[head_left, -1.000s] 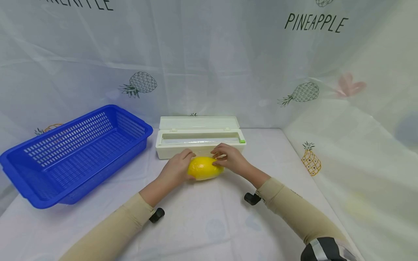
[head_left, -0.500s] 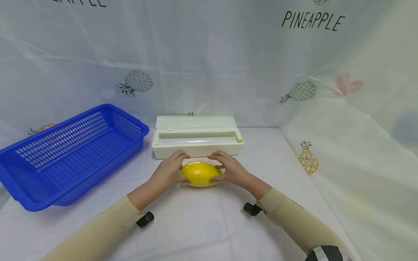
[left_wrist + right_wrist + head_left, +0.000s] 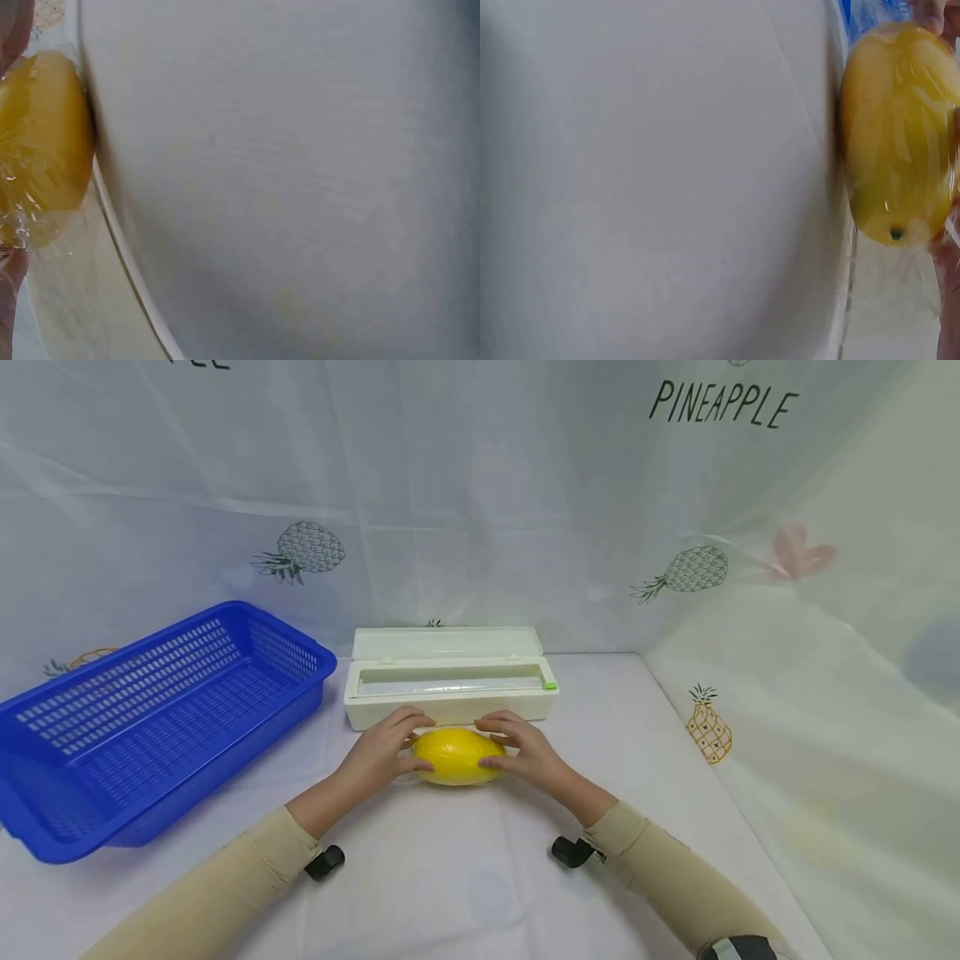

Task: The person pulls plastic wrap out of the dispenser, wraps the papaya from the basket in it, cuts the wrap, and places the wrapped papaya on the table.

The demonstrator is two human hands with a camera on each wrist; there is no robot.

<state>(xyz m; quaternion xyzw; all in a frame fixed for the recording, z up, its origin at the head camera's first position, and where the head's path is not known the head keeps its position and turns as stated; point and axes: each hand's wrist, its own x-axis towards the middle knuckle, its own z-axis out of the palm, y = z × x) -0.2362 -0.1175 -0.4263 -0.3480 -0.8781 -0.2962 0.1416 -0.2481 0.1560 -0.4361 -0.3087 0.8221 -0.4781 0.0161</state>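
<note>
A yellow oval fruit wrapped in clear film lies on the white tablecloth, just in front of an open white film dispenser box. My left hand cups its left end and my right hand cups its right end, fingers curled round it. In the left wrist view the film-covered fruit fills the left edge. The right wrist view shows the fruit at the right, its stem end pointing down.
A blue slotted basket stands at the left of the table. A translucent pineapple-printed curtain closes the back and right side. Bare tablecloth lies between my forearms.
Both hands have shifted on the fruit: the fingers that lay over its top now wrap its two ends. The fruit stays in about the same spot before the box.
</note>
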